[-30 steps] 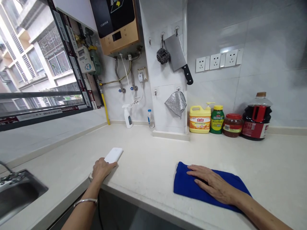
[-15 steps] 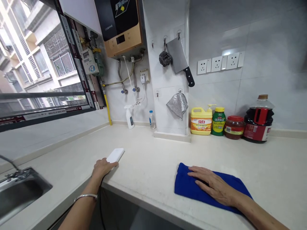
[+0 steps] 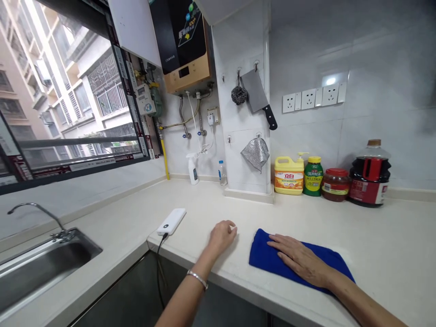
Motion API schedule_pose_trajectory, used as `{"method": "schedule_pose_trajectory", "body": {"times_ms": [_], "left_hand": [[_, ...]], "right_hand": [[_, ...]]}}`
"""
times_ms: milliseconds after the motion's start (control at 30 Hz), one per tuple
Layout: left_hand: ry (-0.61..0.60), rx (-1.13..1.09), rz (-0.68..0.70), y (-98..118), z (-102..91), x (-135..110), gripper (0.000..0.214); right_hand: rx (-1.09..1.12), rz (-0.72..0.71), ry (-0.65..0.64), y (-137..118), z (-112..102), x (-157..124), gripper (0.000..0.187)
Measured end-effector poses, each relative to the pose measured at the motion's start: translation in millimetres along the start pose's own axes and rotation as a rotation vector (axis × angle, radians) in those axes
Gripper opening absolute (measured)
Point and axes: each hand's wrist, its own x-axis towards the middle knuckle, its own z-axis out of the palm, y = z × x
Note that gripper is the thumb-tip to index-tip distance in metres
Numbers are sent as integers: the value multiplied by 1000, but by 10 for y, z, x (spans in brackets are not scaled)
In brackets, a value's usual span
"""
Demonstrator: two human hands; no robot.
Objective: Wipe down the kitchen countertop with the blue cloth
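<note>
My right hand (image 3: pixel 303 261) lies flat on a folded blue cloth (image 3: pixel 264 254) on the pale countertop (image 3: pixel 204 211), fingers stretched out and slightly spread. My left hand (image 3: pixel 222 237), a silver bangle on its wrist, is just over the counter to the left of the cloth. Its fingers are loosely curved, with a small gap between thumb and forefinger and nothing visible held there. A white power bank (image 3: pixel 172 221) rests near the counter's inner corner, apart from my left hand. From its near end a black cable (image 3: pixel 158 263) hangs over the edge.
A steel sink (image 3: pixel 68 254) with a faucet (image 3: pixel 44 211) is at the left. Along the back stand a spray bottle (image 3: pixel 192 170), a small bottle (image 3: pixel 222 173), yellow detergent (image 3: pixel 289 177), a green bottle (image 3: pixel 313 177), a red-lidded jar (image 3: pixel 335 185) and a large dark jug (image 3: pixel 369 177). A cleaver (image 3: pixel 255 91) hangs above.
My left hand has let go of the power bank and moved right, towards the cloth. My right hand stays on the cloth. The view has turned somewhat to the left.
</note>
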Motion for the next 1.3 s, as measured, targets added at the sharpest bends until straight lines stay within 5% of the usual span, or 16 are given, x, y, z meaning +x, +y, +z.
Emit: {"method": "schedule_pose_trajectory", "body": {"times_ms": [133,367,567,733,1033,1300], "left_hand": [[-48,-7,-36,174,147,-46,22],[-141,-24,-26,39,99,52,21],[-116,-25,20,46,184,54,22],[-109,-18,50,83,204,26,22],[-121,-6,36,140,181,30,30],[-121,-22,-97,169,215,61,44]], "right_hand": [[-18,40,-35,-44,-43,-258,56],[2,116,-11,86,-58,-899,54],[-28,152,-49,76,-38,-959,55],[-33,141,-101,-69,-110,-596,53],[-155,42,-138,-117,69,572,57],[-258,34,-111,317,194,1348,58]]}}
